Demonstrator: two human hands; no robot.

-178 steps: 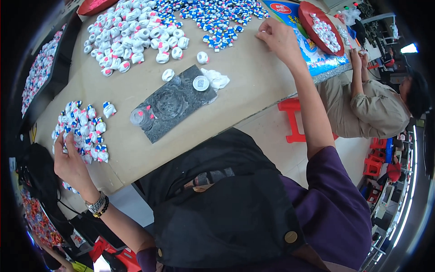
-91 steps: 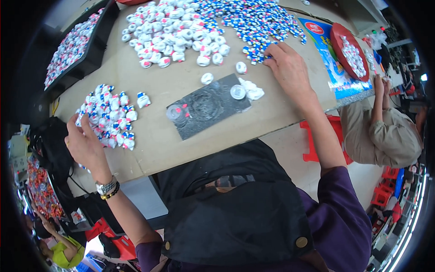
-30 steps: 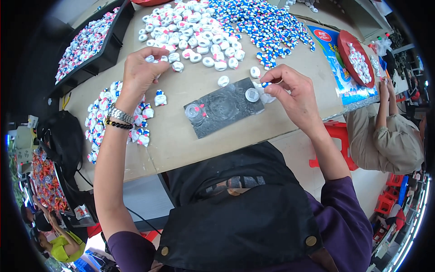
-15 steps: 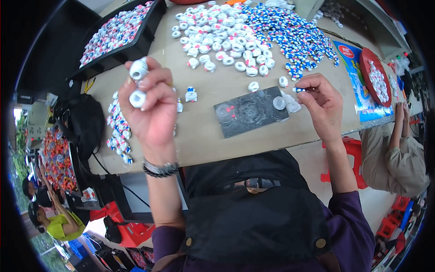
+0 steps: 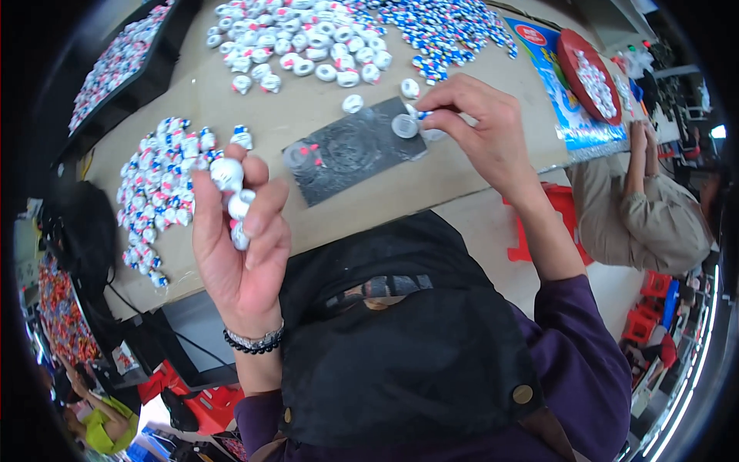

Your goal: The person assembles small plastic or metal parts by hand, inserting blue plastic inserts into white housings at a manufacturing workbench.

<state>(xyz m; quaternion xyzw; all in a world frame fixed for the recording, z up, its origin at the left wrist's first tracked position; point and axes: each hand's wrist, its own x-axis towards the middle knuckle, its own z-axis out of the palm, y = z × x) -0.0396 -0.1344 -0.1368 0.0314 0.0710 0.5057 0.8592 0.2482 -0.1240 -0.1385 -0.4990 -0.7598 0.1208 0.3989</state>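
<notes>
— Surface in front of me?
— One tan table point(image 5: 254, 115).
— Lying on it?
— My dark square mat point(image 5: 350, 150); a pile of white caps point(image 5: 296, 50); a spread of blue-and-white pieces point(image 5: 443, 31); a finished heap point(image 5: 158, 192) at my left; a blue printed sheet point(image 5: 566, 115).

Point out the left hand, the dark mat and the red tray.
left hand point(image 5: 239, 254), head view, on the palm.
dark mat point(image 5: 354, 150), head view, on its bare centre.
red tray point(image 5: 573, 58), head view, on its left rim.
</notes>
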